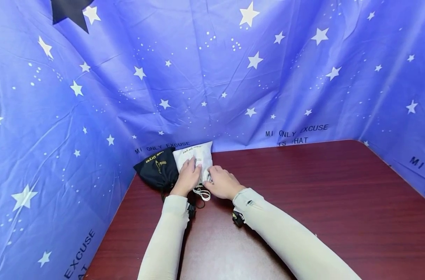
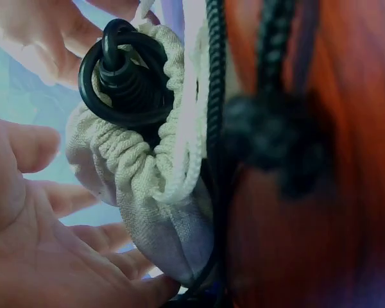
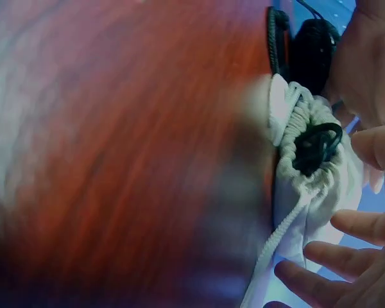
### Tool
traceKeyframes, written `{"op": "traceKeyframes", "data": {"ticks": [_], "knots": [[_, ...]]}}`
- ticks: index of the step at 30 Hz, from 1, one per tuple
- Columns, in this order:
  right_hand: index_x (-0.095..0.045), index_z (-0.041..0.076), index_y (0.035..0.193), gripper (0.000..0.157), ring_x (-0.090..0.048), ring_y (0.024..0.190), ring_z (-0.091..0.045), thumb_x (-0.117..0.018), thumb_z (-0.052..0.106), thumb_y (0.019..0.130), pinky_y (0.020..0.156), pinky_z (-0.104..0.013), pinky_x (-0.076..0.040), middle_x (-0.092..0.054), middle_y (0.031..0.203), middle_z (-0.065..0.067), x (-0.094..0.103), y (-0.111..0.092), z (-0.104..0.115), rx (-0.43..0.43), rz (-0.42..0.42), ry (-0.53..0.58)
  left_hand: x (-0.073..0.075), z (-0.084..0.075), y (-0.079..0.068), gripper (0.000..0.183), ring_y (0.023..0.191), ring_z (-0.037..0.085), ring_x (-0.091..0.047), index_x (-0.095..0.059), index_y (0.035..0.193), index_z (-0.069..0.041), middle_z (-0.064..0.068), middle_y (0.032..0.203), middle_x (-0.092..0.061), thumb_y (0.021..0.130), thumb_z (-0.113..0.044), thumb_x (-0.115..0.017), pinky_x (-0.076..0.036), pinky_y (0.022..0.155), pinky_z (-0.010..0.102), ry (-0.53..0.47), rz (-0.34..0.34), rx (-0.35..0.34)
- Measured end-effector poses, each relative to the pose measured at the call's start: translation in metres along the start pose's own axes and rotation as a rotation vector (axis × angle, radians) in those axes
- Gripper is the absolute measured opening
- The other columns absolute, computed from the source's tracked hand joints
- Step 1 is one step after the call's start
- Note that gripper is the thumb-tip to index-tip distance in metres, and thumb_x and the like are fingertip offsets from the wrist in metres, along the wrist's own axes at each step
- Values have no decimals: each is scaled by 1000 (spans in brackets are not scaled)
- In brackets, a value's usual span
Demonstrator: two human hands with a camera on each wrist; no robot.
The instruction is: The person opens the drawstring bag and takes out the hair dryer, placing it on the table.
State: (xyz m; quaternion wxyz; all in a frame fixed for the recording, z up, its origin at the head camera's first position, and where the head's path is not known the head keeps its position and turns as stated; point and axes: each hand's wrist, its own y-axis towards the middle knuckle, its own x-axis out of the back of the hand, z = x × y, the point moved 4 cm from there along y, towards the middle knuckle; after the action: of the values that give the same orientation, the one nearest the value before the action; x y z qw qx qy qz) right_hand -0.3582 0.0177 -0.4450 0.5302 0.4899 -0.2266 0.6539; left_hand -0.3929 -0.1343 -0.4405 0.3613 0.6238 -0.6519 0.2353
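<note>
- Thing: white bag [image 1: 206, 155] lies on the tabletop [image 1: 303, 202] at its far edge, by the starry cloth [image 1: 198, 70], just right of the black bag [image 1: 155, 173].
- Left hand [image 1: 187, 179]: rests on the white bag; fingers loosely straight, not wrapped around it.
- Right hand [image 1: 225, 183]: at the bag's right side; fingers spread wide in the right wrist view, tips at the cloth. Firmness of contact: cannot tell.
- Mouth of the white bag faces the person, gathered but gaping; black cable [image 2: 119, 80] shows inside.
- Step in hand (judged): settling or straightening the white bag beside the black one.
- Next move (judged): calls for light, even pressure from both sides, then a clean lift-off without snagging the white cord [image 2: 191, 128].
- Count: bags, two (one white, one black); hands, two; cable seen, one.
</note>
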Motion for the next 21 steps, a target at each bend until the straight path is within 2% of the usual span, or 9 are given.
{"op": "traceKeyframes", "data": {"ticks": [8, 12, 16, 21], "knots": [[-57, 5, 137, 50, -67, 109, -27, -67, 34, 97, 92, -45, -55, -66, 125, -13, -2, 7, 11, 36, -29, -4, 1, 1, 0, 57, 152, 35, -35, -35, 159, -1, 21, 163, -37, 107, -22, -45, -28, 125, 49, -30, 22, -98], [-60, 6, 131, 42, -68, 105, -27, -67, 30, 96, 89, -45, -55, -69, 116, -11, -3, 7, 13, 60, -43, -24, -1, 1, -1, 54, 151, 33, -38, -42, 156, -2, 18, 162, -42, 107, -23, -45, -29, 124, 47, -14, 42, -105], [-63, 9, 121, 34, -70, 101, -28, -67, 30, 95, 84, -45, -56, -70, 110, -9, -1, 7, 14, 49, -54, -55, -3, 0, -3, 51, 149, 33, -41, -47, 154, -5, 16, 159, -46, 106, -24, -46, -32, 123, 47, -12, 56, -112], [-64, 14, 111, 34, -72, 94, -27, -71, 40, 90, 75, -49, -56, -72, 104, -3, -4, 5, 15, 27, -56, -106, -1, 0, -5, 50, 143, 33, -50, -51, 153, -12, 14, 152, -55, 106, -27, -50, -37, 119, 49, 18, 58, -77]]}}
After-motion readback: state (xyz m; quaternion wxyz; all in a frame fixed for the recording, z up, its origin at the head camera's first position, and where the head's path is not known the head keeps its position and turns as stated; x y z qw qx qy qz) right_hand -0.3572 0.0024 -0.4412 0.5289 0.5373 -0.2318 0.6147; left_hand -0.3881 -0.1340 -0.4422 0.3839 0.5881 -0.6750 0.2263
